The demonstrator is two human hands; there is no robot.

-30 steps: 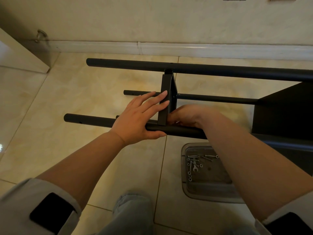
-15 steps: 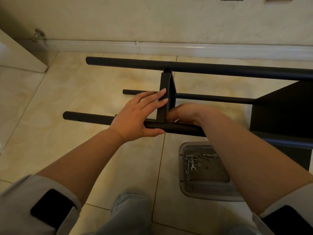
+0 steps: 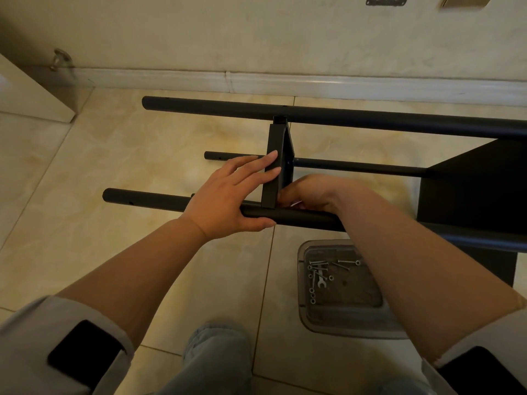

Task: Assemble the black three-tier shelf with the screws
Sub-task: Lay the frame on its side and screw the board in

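The black shelf frame (image 3: 328, 118) lies sideways on the tiles. Her left hand (image 3: 228, 195) presses flat-fingered against the shelf panel (image 3: 275, 169), thumb under the pole. The right hand (image 3: 310, 193) curls at the joint, probably pinching a screw; keep it square.

I see a beige tiled floor (image 3: 114, 166), a white baseboard (image 3: 313, 82) along the cream wall (image 3: 256, 32), and a white cabinet corner (image 3: 31, 95) at left.

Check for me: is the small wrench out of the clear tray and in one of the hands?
No: the small wrench lies among the screws in the clear tray, away from both hands.
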